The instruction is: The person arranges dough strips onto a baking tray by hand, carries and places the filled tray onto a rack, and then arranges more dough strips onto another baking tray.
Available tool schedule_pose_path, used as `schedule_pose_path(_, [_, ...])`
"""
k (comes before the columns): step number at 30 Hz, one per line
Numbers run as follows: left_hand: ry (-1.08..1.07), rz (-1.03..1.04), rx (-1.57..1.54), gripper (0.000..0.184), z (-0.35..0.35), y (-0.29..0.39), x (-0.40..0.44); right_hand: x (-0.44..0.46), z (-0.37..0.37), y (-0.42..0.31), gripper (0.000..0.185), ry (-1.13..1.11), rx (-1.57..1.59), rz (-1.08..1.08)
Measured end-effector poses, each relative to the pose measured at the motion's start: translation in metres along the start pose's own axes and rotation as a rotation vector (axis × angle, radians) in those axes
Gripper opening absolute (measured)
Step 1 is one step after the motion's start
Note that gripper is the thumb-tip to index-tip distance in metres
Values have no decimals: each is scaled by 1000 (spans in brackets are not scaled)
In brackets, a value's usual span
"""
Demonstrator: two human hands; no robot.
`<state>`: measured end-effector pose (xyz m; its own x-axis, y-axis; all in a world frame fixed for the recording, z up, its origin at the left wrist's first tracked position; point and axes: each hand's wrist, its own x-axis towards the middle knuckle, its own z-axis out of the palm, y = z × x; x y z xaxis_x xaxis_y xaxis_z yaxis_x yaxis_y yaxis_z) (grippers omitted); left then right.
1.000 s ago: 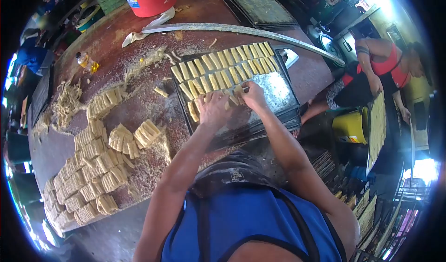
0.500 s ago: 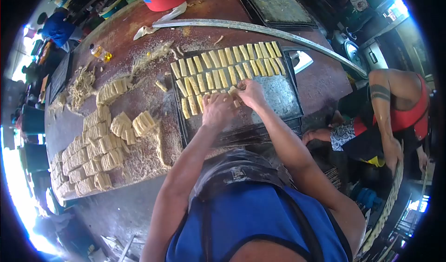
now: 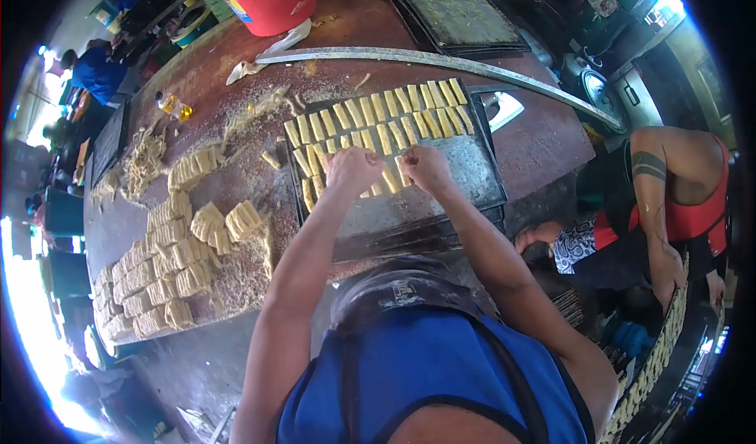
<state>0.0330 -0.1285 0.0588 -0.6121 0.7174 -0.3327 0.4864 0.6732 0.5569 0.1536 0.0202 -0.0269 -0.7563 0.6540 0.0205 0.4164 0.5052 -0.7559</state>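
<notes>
A dark metal baking tray (image 3: 457, 172) lies in front of me, with rows of pale yellow dough sticks (image 3: 368, 111) laid side by side on it. Over the lowest row my left hand (image 3: 354, 170) is closed, its fingers curled down; what they hold, if anything, is hidden. Beside it my right hand (image 3: 428, 168) pinches the upper end of a dough stick (image 3: 404, 172) at the right end of that row. More sticks show below and between the two hands.
Stacked bundles of cut dough (image 3: 161, 263) cover the floury table's left side. A long metal bar (image 3: 441, 60) lies beyond the tray, near a red bucket (image 3: 272, 3) and another tray (image 3: 457, 11). At right, a person in red (image 3: 693, 184) holds a filled tray (image 3: 654, 357).
The lowest row has more sticks to the right of my left hand. My hands have moved slightly apart, the right one towards the right. The whole view has shifted a little.
</notes>
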Motion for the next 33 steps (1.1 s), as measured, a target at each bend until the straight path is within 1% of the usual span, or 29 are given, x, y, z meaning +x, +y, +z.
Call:
schedule_pose_path(2, [252,112,247,30,24,-21,19,7,6,8,17,-33,40,-8])
schedule_pose_path(3, [420,233,183,33,39,-37,22,4,0,0,20,-42,0,-49])
schedule_pose_path(4, [419,230,187,33,42,-35,12,6,-1,-2,20,-45,4,-49])
schedule_pose_path(6, [402,396,227,36,47,-34,-13,3,0,-4,23,-44,-19,-60])
schedule_pose_path(7, [376,433,270,40,51,-36,-21,0,0,-4,23,-54,-15,-53])
schedule_pose_path(10, [374,411,284,41,57,-38,-24,5,-1,-10,25,-94,-29,-47])
schedule_pose_path(12, [389,412,265,42,58,-41,-20,5,0,-15,25,-105,-78,7])
schedule_pose_path(13, [398,434,230,42,58,-43,-20,5,0,-18,27,-121,-98,49])
schedule_pose_path(14, [408,457,193,43,58,-46,-20,3,1,-22,27,-125,-105,43])
schedule_pose_path(16, [420,470,170,41,48,-51,-24,-2,3,-35,32,-86,-227,108])
schedule_pose_path(17, [471,471,153,39,40,-57,-27,0,3,-36,35,-104,-216,135])
schedule_pose_path(19, [550,510,47,34,24,-82,-27,0,-1,-34,34,-75,-219,140])
schedule_pose_path(20, [606,462,62,28,19,-102,-33,0,-1,-34,33,-50,-215,133])
schedule_pose_path(21, [648,456,62,23,9,-123,-38,-5,-1,-38,29,-18,-186,124])
schedule_pose_path(22, [719,437,91,19,5,-146,-40,-8,3,-34,29,-16,-203,141])
schedule_pose_path(24, [735,371,66,15,-2,-182,-48,-11,16,-23,27,43,-149,36])
schedule_pose_path(25, [740,370,65,16,-5,-195,-52,-13,15,-28,27,52,-159,42])
schedule_pose_path(26, [745,365,61,16,-6,-205,-57,-16,13,-32,28,59,-71,57])
schedule_pose_path(27, [738,370,51,16,-7,-211,-63,-21,11,-35,28,64,20,75])
schedule_pose_path(28, [756,340,25,16,-11,-214,-70,-21,11,-34,28,69,13,81])
schedule_pose_path(30, [767,305,-2,17,-14,-220,-83,-24,12,-31,30,175,32,106])
schedule_pose_path(31, [777,271,-23,17,-16,-222,-88,-28,12,-33,30,175,33,107])
schedule_pose_path(33, [796,226,-8,20,-26,-215,-103,-26,13,-41,33,102,-170,106])
